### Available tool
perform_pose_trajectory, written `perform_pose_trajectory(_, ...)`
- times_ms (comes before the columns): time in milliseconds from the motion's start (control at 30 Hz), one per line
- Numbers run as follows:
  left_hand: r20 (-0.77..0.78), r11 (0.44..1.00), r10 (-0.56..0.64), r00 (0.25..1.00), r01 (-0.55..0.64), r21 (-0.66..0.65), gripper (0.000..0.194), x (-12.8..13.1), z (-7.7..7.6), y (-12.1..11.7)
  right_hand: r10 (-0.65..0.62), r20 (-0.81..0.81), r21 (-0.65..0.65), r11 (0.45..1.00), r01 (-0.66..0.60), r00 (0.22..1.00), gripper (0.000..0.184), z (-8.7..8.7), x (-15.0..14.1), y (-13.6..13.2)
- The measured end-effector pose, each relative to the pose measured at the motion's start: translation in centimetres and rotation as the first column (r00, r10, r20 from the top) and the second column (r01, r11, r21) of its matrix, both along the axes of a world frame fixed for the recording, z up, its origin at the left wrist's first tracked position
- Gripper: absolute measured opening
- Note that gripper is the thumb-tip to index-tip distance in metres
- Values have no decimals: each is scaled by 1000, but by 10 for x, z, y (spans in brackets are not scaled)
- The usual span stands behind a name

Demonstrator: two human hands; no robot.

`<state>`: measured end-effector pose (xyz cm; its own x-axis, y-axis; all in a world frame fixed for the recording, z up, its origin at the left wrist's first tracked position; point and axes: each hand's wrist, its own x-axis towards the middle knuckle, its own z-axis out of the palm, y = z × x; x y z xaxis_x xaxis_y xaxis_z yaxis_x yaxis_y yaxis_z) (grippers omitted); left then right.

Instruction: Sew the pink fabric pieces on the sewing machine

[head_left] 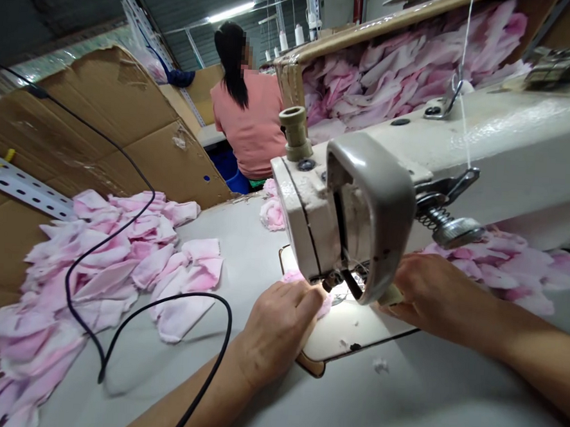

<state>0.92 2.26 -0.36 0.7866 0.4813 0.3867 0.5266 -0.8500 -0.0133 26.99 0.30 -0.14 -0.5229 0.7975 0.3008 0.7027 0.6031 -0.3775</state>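
- A white sewing machine (pixel 463 140) stood over the lit machine bed (pixel 355 327).
- A pink fabric piece (pixel 305 280) lay on the bed, left of the machine head, its long axis hidden.
- The left hand (pixel 278 326), nearer, pressed it flat, unpinched.
- The right hand (pixel 434 297) lay just right of the head, its grip unclear.

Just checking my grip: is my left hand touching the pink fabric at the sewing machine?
Touching. The head view shows the left hand lying directly on the pink fabric, with no gap between them.
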Motion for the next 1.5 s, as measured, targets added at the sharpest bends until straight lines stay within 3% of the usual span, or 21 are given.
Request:
perform_pose_trajectory(100, 51, 999, 27, 998, -29, 39, 16, 1, 7, 1, 24, -23, 25, 999, -24, 999, 18, -1, -1, -1)
perform_pose_trajectory(233, 87, 999, 20, 996, -16, -45, 15, 2, 13, 3, 39, -13, 85, 996, -38, 999, 19, -5, -6, -3)
perform_pose_trajectory(400, 119, 993, 15, 993, 0, -121, 13, 1, 15, 4, 90, 36, 367, 925, -97, 995, 28, -11, -11, -2)
perform_pose_trajectory(467, 129, 995, -14, 992, 27, -98, 17, 1, 15, 4, 96, 55, 415, 903, -110, 994, 31, -12, -12, -1)
perform_pose_trajectory(567, 74, 995, -54, 996, 60, -78, 17, -1, 16, 2, 92, 67, 428, 897, -112, 993, 32, -14, -12, 0)
perform_pose_trajectory(733, -84, 983, -51, 995, 36, -178, 13, -4, 21, -2, 78, 42, 447, 890, -89, 996, 34, -16, -11, 0)
perform_pose_trajectory(833, -106, 989, -29, 994, 13, -148, 8, -2, 20, -2, 60, 17, 432, 900, -62, 998, 34, -17, -11, 0)
perform_pose_trajectory(1033, -42, 998, -55, 998, 54, -17, 16, 1, 7, 2, 77, -21, 351, 934, -64, 997, 35, -16, -8, 1)
perform_pose_trajectory(1200, 160, 988, 21, 987, 4, -152, 18, 5, 7, 1, 94, -6, 260, 961, -90, 996, 31, -17, -5, 4)
perform_pose_trajectory(1367, 228, 964, 52, 972, 11, -267, 16, 7, 12, -1, 86, 13, 370, 925, -85, 996, 29, -21, -6, 6)
perform_pose_trajectory(1500, 226, 954, 64, 972, 7, -301, 13, 7, 12, -3, 101, -11, 374, 923, -89, 995, 31, -19, -9, 6)
